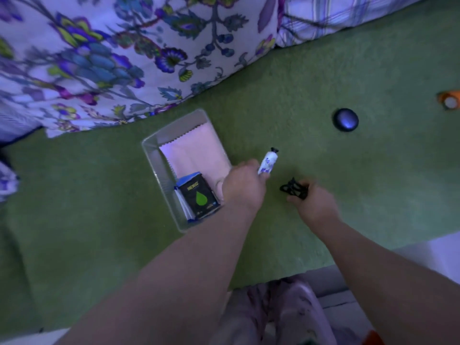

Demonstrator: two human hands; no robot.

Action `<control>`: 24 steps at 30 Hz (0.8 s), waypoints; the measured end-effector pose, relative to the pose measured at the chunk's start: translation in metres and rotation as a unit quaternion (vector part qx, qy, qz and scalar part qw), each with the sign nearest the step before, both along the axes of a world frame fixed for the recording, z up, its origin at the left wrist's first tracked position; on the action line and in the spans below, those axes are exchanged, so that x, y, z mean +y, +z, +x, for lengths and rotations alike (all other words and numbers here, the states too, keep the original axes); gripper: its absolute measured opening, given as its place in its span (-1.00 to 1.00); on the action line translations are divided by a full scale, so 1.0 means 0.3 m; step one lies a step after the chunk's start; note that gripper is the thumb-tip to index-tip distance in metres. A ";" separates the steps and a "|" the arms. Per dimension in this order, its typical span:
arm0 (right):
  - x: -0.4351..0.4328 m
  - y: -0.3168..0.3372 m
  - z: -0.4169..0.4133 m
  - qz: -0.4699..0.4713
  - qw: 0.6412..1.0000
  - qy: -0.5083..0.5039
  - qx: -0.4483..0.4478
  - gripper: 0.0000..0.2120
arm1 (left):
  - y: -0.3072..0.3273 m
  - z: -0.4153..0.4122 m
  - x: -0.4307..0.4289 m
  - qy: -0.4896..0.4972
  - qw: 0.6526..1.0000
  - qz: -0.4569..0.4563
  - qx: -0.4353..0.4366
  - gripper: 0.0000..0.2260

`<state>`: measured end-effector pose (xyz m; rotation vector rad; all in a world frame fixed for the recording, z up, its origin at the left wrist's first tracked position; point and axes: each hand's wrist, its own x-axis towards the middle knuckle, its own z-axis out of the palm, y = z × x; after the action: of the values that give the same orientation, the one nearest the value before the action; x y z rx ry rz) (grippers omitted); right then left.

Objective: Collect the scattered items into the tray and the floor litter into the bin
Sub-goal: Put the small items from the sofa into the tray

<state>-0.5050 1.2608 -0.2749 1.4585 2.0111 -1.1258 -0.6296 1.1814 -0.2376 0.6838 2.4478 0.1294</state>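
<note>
A clear plastic tray (159, 168) lies on the green carpet, holding a pink cloth (196, 150) and a dark packet with a green drop (199, 197). My left hand (242, 185) hovers at the tray's right edge and grips a small white tube with a black cap (268, 160). To its right, my right hand (311, 200) holds a black hair clip (293, 189) just above the carpet. A round dark blue object (346, 120) lies farther back on the right. An orange and white item (449, 100) sits at the right edge of the view.
A floral bedspread (99, 61) hangs down along the back and left. A plaid fabric (348, 16) lies at the back right. My legs (281, 314) in pale patterned trousers are at the bottom. A white surface (438, 252) borders the carpet at lower right.
</note>
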 end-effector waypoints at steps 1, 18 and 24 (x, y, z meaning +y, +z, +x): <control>-0.021 0.020 -0.025 0.005 1.000 0.004 0.003 -0.55 | 0.022 -0.019 -0.039 0.034 0.999 0.000 0.002 -0.75; -0.211 0.148 -0.219 0.107 0.977 -0.022 0.185 -0.66 | -0.055 -0.147 -0.229 0.272 0.949 0.021 -0.159 -0.84; -0.241 0.133 -0.276 0.111 0.972 -0.011 0.208 -0.68 | -0.079 -0.161 -0.252 0.266 0.949 -0.010 -0.169 -0.76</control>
<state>-0.5878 1.1884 -0.2349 1.4418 2.4816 -1.3419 -0.6778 1.1059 -0.2614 -0.0301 2.2299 0.3966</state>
